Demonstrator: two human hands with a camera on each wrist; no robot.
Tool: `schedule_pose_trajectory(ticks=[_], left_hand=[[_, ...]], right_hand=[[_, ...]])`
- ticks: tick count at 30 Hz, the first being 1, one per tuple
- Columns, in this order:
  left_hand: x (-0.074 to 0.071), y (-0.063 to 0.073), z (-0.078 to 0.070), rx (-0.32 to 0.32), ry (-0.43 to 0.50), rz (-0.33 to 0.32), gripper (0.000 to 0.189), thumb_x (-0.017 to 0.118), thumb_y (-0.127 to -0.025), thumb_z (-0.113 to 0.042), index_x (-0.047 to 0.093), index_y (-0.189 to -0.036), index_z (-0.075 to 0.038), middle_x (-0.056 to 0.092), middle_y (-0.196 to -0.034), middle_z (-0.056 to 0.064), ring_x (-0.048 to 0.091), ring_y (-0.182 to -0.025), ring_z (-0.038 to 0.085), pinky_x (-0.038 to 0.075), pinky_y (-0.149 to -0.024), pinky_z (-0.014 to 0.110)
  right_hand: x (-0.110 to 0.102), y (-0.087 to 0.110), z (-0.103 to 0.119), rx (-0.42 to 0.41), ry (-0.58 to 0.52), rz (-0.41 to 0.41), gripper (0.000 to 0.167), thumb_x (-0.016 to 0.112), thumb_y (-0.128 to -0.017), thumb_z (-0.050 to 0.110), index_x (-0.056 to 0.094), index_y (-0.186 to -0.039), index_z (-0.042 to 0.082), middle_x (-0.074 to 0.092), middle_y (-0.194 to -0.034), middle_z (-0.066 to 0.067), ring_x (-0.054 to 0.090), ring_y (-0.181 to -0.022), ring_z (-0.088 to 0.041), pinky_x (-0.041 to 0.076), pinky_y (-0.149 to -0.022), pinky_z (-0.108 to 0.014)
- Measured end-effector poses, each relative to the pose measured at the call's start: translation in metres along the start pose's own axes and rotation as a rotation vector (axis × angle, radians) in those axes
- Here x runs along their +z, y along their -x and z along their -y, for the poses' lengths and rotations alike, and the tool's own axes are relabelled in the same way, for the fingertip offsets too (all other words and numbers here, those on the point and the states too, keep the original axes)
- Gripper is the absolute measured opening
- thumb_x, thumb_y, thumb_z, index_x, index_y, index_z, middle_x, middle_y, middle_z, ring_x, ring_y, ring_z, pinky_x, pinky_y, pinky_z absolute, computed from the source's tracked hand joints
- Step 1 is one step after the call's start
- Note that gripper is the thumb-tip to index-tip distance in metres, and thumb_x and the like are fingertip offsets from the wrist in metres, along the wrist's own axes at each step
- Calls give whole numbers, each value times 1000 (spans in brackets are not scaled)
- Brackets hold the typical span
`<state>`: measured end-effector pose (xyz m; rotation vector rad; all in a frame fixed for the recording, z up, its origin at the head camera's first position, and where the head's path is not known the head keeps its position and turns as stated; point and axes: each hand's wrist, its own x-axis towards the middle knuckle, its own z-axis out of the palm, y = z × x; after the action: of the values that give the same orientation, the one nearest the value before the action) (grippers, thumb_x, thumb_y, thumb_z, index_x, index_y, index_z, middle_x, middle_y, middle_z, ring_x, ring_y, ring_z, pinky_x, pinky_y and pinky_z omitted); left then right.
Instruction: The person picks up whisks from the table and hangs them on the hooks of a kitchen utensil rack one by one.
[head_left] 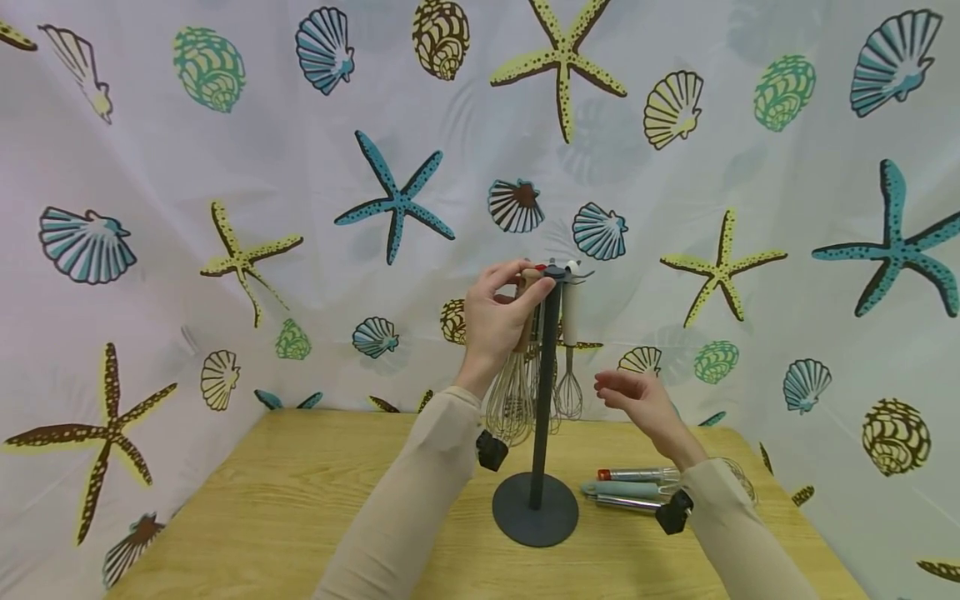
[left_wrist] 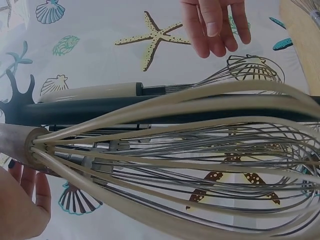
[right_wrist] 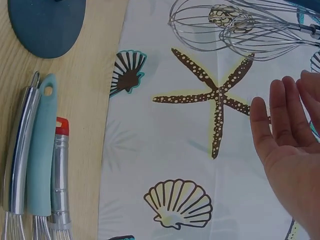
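Observation:
A dark utensil stand (head_left: pixel 546 392) with hooks at its top has several whisks hanging from it. My left hand (head_left: pixel 495 317) is at the hooks and pinches the upper end of a wooden-handled whisk with beige wires (left_wrist: pixel 200 105). Its handle (left_wrist: pixel 22 142) hangs close along the pole. Behind it are metal-wired whisks, partly hidden. On the stand's other side hangs a smaller whisk with a cream handle (head_left: pixel 570 317). My right hand (head_left: pixel 641 404), fingers extended and holding nothing, hovers to the right of the pole, apart from the whisks.
Three whisks lie on the wooden table (head_left: pixel 300 500), right of the round base (head_left: pixel 536 529): one with a red-tipped silver handle (right_wrist: pixel 61 175), one pale teal (right_wrist: pixel 42 150), one plain silver (right_wrist: pixel 20 155). A curtain (head_left: pixel 300 167) printed with shells and starfish surrounds the table.

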<state>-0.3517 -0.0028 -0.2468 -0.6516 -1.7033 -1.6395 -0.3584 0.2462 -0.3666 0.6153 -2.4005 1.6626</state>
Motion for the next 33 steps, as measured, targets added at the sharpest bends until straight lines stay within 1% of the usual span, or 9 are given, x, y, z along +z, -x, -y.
schedule_pose_trajectory(ticks=[4, 7, 13, 17, 22, 25, 29, 33], left_hand=[[0, 1, -1, 3, -9, -4, 35, 79, -83, -32, 73, -112, -13, 62, -117, 2, 54, -73, 16, 48, -67, 28], [1, 0, -2, 7, -15, -4, 35, 79, -83, -31, 73, -112, -13, 62, -117, 2, 54, -76, 16, 47, -68, 27], [1, 1, -3, -2, -9, -13, 35, 80, -83, -32, 74, -112, -13, 62, -117, 2, 54, -79, 15, 46, -69, 26], [2, 1, -4, 1, -8, -15, 35, 80, -83, -32, 74, -111, -12, 62, -117, 2, 56, -85, 15, 47, -70, 26], [3, 2, -5, 0, -17, -23, 35, 80, -83, -32, 74, -111, -12, 62, -117, 1, 56, -89, 16, 47, -70, 26], [3, 3, -5, -4, -20, -26, 35, 80, -83, -33, 74, -111, -12, 62, -118, 1, 56, -86, 15, 48, -69, 27], [3, 4, -4, -8, -7, -28, 35, 79, -83, -33, 74, -112, -13, 63, -118, 0, 55, -77, 16, 48, -67, 28], [4, 5, -4, -15, 10, -27, 34, 79, -83, -33, 74, -111, -15, 63, -119, -2, 54, -74, 17, 48, -69, 28]], right_hand=[[-2, 2, -2, 21, 28, -2, 38, 62, -98, 18, 59, -131, 0, 64, -127, -18, 64, -110, -20, 52, -95, -34], [-2, 4, -5, 48, 50, -7, 36, 63, -97, 17, 61, -129, 1, 64, -126, -19, 64, -111, -21, 52, -95, -34], [-3, 9, -14, 88, 111, 23, 37, 65, -96, 21, 63, -129, 4, 65, -127, -16, 64, -112, -25, 51, -97, -41], [-5, 14, -21, 91, 125, 42, 36, 66, -95, 21, 63, -128, 6, 66, -125, -15, 63, -113, -29, 50, -97, -45], [-8, 20, -30, 85, 130, 66, 36, 67, -94, 20, 63, -127, 5, 66, -124, -17, 64, -112, -30, 52, -95, -45], [-9, 22, -35, 97, 130, 84, 37, 68, -94, 20, 63, -127, 4, 65, -125, -17, 64, -112, -30, 52, -94, -43], [-10, 24, -42, 113, 136, 96, 38, 68, -94, 19, 62, -128, 3, 64, -126, -18, 63, -112, -30, 53, -93, -41], [-11, 27, -48, 114, 144, 96, 38, 67, -94, 18, 62, -129, 2, 65, -125, -19, 64, -112, -30, 53, -93, -40]])
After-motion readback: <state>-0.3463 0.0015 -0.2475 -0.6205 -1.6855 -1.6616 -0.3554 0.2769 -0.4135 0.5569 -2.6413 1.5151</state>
